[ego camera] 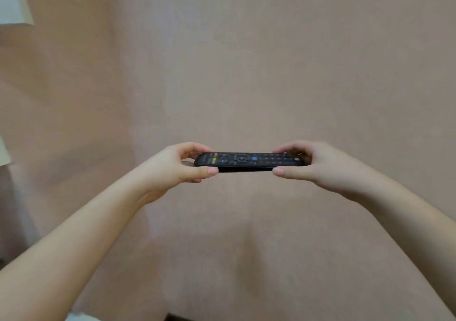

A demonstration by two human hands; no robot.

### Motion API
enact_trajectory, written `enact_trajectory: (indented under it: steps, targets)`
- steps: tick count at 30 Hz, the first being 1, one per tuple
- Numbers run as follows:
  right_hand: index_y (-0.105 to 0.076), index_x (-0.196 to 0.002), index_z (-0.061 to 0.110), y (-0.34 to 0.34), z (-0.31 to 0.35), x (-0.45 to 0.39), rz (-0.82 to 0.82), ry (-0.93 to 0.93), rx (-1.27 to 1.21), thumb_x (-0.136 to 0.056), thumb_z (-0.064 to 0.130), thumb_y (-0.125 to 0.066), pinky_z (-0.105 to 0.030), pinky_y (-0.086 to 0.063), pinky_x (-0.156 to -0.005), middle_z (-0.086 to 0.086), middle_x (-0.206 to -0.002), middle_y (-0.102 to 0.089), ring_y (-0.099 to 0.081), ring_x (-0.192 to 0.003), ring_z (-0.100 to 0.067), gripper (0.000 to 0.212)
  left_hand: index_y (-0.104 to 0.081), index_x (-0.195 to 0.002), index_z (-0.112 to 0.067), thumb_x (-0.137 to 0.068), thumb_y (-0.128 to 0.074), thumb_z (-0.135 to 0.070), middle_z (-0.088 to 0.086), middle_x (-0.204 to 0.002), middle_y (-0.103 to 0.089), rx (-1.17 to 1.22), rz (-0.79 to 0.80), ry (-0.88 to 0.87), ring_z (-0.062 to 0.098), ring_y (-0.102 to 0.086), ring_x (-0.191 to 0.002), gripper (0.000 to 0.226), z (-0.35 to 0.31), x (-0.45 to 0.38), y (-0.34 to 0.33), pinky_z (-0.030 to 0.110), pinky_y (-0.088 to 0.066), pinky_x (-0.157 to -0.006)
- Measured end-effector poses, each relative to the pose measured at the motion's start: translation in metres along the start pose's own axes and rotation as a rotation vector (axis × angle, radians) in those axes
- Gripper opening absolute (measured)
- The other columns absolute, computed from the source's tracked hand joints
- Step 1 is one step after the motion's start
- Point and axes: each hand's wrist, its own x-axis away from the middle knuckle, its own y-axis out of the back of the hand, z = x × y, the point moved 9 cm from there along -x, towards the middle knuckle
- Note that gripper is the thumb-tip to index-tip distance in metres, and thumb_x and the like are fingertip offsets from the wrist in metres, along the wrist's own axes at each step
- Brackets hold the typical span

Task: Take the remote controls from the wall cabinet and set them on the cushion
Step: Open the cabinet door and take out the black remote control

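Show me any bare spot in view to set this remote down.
None visible: both hands, left and right, hold the remote midair before a bare wall. No cushion shows. Open air lies above and below the forearms.

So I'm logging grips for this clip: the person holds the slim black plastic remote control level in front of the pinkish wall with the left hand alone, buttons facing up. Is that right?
Not quite. The head view shows both hands on the slim black plastic remote control: the left hand pinches one end and the right hand the other. It is held level before the pinkish wall, buttons up.
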Motion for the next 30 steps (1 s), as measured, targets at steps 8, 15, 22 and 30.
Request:
enact_trajectory:
  steps: [8,15,22,30]
  targets:
    - [-0.067,-0.101,0.035,0.069,-0.054,0.061,-0.151,-0.151,-0.008,-0.066,0.045,-0.078,-0.007,-0.043,-0.072,0.013,-0.091,-0.073,-0.065,-0.085,0.002,0.037,-0.066,-0.110,-0.018,-0.073,-0.080,-0.018,-0.004,-0.104,-0.067,0.165,0.168,-0.102,0.006,-0.066,-0.078,0.040,-0.020,-0.034,-0.105,0.020,-0.049,-0.074]
    - [-0.069,-0.101,0.033,0.116,-0.081,0.121,-0.357,-0.310,0.018,-0.065,0.044,-0.079,-0.020,-0.044,-0.081,0.010,-0.093,-0.074,-0.066,-0.089,-0.004,0.039,-0.067,-0.108,-0.021,-0.074,-0.080,-0.015,-0.006,-0.100,-0.066,0.249,0.380,-0.169,0.007,-0.063,-0.078,0.037,-0.038,-0.062,-0.189,0.021,-0.049,-0.072]
    - [-0.068,-0.103,0.036,0.149,-0.094,0.182,-0.520,-0.474,0.159,-0.060,0.050,-0.079,-0.030,-0.047,-0.090,0.007,-0.094,-0.074,-0.067,-0.094,-0.014,0.047,-0.067,-0.107,-0.025,-0.073,-0.079,-0.017,-0.004,-0.108,-0.067,0.279,0.581,-0.229,0.006,-0.068,-0.087,0.037,-0.057,-0.073,-0.269,0.017,-0.047,-0.081]
    - [-0.066,-0.105,0.037,0.166,-0.100,0.282,-0.696,-0.683,0.254,-0.065,0.048,-0.079,-0.019,-0.046,-0.084,0.012,-0.093,-0.073,-0.066,-0.088,-0.003,0.044,-0.067,-0.110,-0.025,-0.073,-0.082,-0.016,-0.003,-0.112,-0.067,0.316,0.852,-0.275,0.010,-0.066,-0.088,0.040,-0.076,-0.050,-0.376,0.017,-0.049,-0.077]
